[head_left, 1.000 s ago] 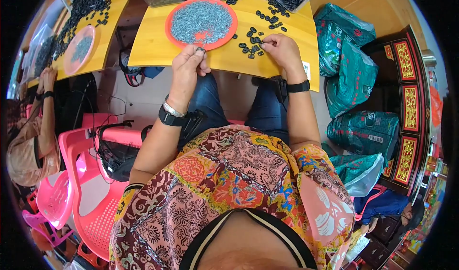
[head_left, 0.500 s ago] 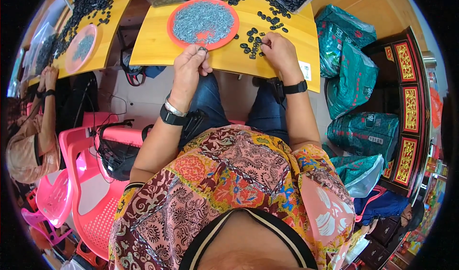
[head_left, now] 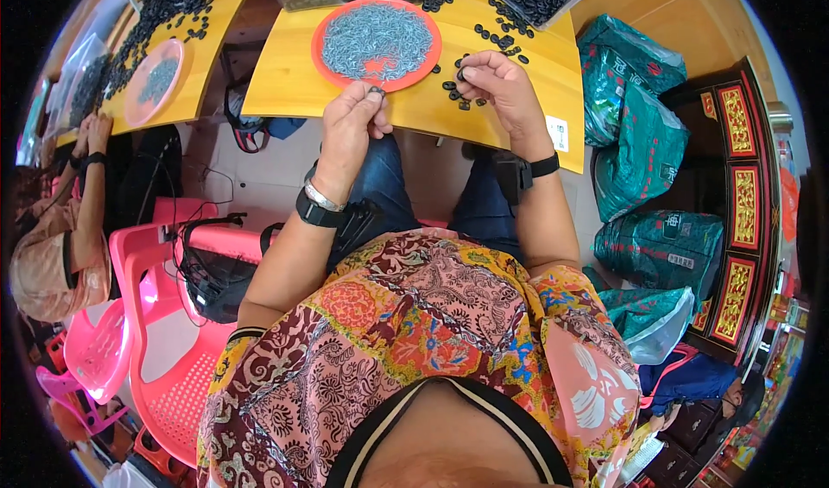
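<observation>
Head view: left hand (head_left: 352, 123) pinches a small dark ring (head_left: 377, 92) beside the red tray (head_left: 321, 34). Right hand (head_left: 501, 86) pinches another (head_left: 461, 74) over loose rings (head_left: 462, 99), handy for picking.

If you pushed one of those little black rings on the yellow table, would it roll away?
Probably not far. The little black rings lie flat on the yellow table, so a push would likely slide one. Tipped on edge, being round, it might roll. They look tiny and probably light: the right hand pinches one with its fingertips.
</observation>
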`<state>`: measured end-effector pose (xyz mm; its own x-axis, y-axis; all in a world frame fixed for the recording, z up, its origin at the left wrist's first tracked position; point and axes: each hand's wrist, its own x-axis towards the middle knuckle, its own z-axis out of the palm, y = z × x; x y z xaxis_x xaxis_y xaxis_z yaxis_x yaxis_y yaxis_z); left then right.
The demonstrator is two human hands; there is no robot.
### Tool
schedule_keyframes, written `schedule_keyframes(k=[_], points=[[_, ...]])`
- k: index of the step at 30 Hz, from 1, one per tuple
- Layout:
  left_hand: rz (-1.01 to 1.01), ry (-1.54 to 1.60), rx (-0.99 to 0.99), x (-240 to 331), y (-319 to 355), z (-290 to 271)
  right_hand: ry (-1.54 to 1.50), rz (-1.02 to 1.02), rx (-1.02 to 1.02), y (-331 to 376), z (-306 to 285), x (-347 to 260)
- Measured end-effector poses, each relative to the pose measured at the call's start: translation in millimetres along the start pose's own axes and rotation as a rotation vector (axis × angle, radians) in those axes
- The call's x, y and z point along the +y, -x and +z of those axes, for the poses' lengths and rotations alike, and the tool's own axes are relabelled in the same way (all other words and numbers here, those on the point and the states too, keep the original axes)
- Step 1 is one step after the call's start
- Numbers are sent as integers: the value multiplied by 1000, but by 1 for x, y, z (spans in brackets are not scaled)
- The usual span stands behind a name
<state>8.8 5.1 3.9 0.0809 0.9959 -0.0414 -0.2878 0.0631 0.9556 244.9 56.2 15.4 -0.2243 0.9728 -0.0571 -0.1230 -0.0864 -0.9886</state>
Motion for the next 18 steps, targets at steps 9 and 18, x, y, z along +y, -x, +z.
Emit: schedule_keyframes(k=[9, 18], points=[[45, 36, -136, -3, 2, 1, -209, 23, -12, -1, 63, 12], [59, 293, -190, 3, -2, -4, -330, 35, -146, -3, 88, 25]])
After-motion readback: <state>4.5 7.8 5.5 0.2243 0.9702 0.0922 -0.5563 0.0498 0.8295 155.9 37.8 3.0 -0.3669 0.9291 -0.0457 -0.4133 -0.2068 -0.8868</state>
